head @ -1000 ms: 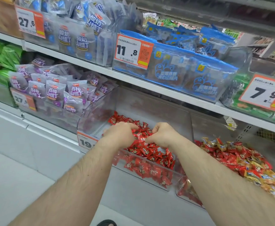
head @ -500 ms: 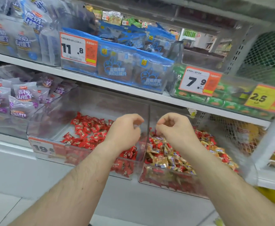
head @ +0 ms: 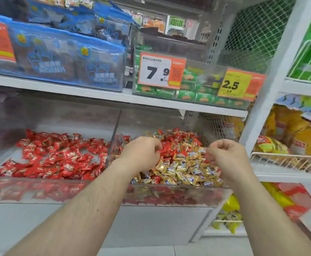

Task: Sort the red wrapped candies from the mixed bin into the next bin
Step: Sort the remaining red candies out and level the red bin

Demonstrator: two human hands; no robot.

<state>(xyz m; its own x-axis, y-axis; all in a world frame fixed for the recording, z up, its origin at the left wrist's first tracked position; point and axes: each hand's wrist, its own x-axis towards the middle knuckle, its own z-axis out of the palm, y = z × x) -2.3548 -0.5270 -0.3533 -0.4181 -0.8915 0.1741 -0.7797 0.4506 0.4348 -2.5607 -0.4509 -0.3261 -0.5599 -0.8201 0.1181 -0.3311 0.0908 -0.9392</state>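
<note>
While many red wrapped candies (head: 175, 137) remain among gold ones in the clear mixed bin (head: 215, 194), both hands, left (head: 141, 154) and right (head: 226, 156), hover curled; whether either grip holds anything, cannot tell. Neighbouring clear bin (head: 21, 189) holds red only.

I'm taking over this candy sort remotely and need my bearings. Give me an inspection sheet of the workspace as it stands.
Surface: white store shelf above the two clear bins, which sit side by side.
Job's things: mixed bin holds gold and red wrapped candies; red bin to its left holds only red candies.
Clutter: nothing seen loose outside the bins.
Hands: left hand and right hand both over the mixed bin, fingers curled; left fingertips are at a red candy, grip unclear; right hand shows nothing held.
Cables: nothing seen.
Surroundings: blue packets and green packets on the upper shelf, price tags 7.9 and 2.5, yellow bags in a wire basket to the right.
</note>
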